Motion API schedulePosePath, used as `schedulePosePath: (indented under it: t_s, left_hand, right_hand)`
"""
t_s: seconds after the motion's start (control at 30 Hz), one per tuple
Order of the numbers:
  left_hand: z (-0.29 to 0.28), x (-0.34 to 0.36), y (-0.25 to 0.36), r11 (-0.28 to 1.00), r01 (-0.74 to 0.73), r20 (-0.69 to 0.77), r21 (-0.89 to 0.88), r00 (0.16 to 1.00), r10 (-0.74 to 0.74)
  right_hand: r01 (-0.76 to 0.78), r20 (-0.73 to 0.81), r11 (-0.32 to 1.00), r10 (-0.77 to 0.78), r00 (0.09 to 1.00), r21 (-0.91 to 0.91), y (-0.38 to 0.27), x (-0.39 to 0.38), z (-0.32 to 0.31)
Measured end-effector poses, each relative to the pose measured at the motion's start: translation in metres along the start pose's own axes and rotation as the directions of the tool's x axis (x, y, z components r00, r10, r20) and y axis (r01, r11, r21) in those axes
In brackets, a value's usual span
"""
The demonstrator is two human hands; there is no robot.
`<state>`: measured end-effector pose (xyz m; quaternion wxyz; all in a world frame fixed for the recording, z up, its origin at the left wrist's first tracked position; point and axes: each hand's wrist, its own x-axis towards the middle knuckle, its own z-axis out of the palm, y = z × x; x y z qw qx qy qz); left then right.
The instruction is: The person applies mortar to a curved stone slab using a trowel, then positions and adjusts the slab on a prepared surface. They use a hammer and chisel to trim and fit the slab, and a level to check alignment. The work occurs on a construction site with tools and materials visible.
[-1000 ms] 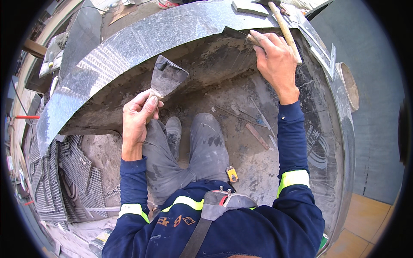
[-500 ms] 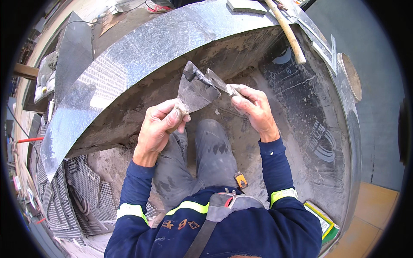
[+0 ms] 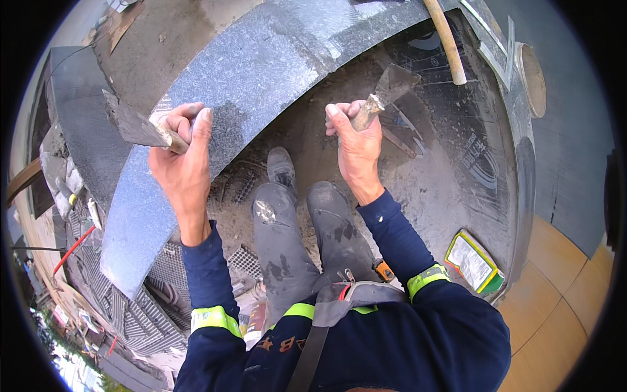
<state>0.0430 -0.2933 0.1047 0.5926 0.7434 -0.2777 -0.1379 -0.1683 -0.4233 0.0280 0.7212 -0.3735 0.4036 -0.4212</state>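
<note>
My left hand (image 3: 185,170) is closed round the handle of a putty knife (image 3: 132,124), whose wide, mortar-smeared blade points up and left above a curved grey stone slab (image 3: 235,75). Opposite, my right hand (image 3: 359,153) grips the pale handle of a second putty knife (image 3: 398,83). Its dirty blade tilts up to the right, over the dusty hollow inside the curve. The two tools are well apart, and neither blade touches the other.
A wooden handle (image 3: 447,42) juts over the curb at the far right, near a round bucket (image 3: 531,78). Ribbed grey tile pieces (image 3: 130,313) lie at the left beside a red bar (image 3: 74,248). A yellow-green packet (image 3: 471,261) rests near my right elbow.
The two putty knives, close together before with their blades overlapping in view, are now separated. My left hand has swung left over the slab; the right has shifted slightly left. My view has turned.
</note>
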Motion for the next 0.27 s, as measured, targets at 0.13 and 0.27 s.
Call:
schedulePosePath:
  t_s: [0.13, 0.27]
  left_hand:
    - [-0.001, 0.058, -0.004, 0.950, 0.097, -0.010, 0.295, 0.995, -0.099]
    - [0.022, 0.095, 0.004, 0.853, 0.036, 0.144, 0.521, 0.981, -0.129]
  right_hand:
    - [-0.085, -0.118, 0.991, 0.098, 0.988, 0.105, -0.011, -0.001, 0.042]
    - [-0.101, -0.275, 0.995, 0.096, 0.957, -0.003, -0.023, 0.004, 0.066]
